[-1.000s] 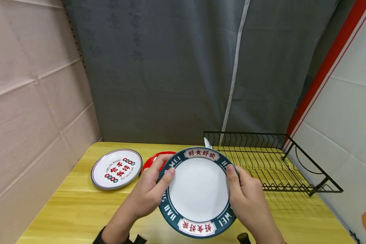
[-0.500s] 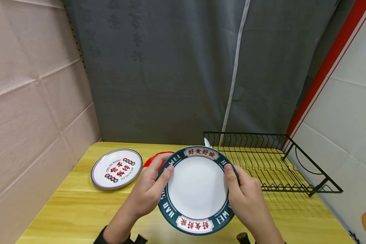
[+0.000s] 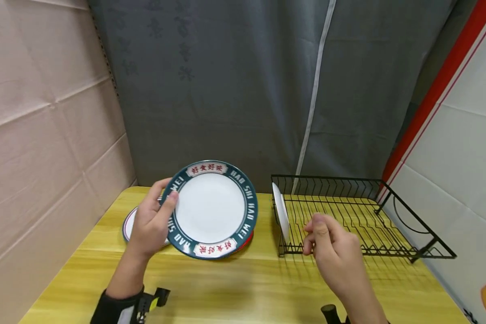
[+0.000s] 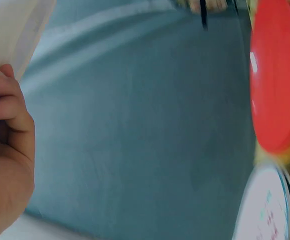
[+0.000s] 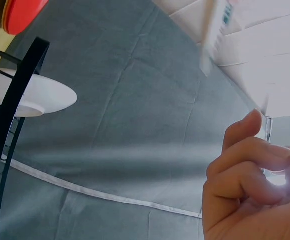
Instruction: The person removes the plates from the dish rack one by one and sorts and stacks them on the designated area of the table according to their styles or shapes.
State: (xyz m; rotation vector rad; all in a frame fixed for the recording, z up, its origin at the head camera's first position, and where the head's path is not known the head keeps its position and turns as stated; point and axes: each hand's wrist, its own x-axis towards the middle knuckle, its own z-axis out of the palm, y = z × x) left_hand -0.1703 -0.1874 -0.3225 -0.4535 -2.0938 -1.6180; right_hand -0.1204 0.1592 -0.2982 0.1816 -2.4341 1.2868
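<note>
My left hand [image 3: 150, 222] grips the left rim of a white plate [image 3: 209, 208] with a dark green lettered border, thumb on its face and fingers behind. The plate is held up, its face tilted toward me. To the right, in front of the rack, is my right hand [image 3: 335, 246], fingers loosely curled and holding nothing. Behind the held plate, a red plate [image 4: 278, 75] and a stack of printed white plates [image 4: 264, 212] lie on the table, mostly covered in the head view.
A black wire dish rack [image 3: 419, 219] stands at the table's right rear. One white plate [image 3: 281, 212] stands on edge in its leftmost part. A grey curtain [image 3: 218, 99] hangs behind the wooden table [image 3: 227, 292], with walls on both sides.
My right hand has let go of the green-bordered plate and stays at the right. My left hand has carried the plate leftward and up, uncovering the white plate in the rack.
</note>
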